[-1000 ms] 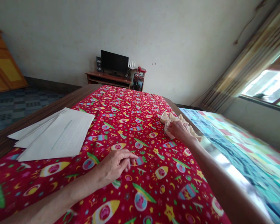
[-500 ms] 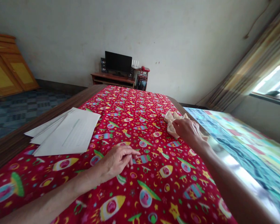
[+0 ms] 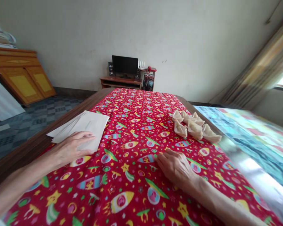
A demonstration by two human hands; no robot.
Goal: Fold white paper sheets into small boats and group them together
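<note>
My left hand (image 3: 70,145) lies flat with fingers stretched out on a stack of white paper sheets (image 3: 85,126) at the left of the red rocket-print tablecloth (image 3: 136,138). My right hand (image 3: 175,166) rests palm down on the cloth near the middle, fingers apart, holding nothing. Several folded beige paper shapes (image 3: 193,126) sit in a cluster at the right side of the cloth, beyond my right hand and apart from it.
The wooden table edge (image 3: 37,141) runs along the left. A shiny patterned surface (image 3: 250,150) lies to the right. A monitor with speakers (image 3: 124,65) stands on a low shelf at the far wall. A yellow wooden cabinet (image 3: 23,78) is at the left.
My left hand moved left from the middle of the cloth onto the white sheets. My right hand let go of the beige folded shapes and drew back toward me. The view swung left.
</note>
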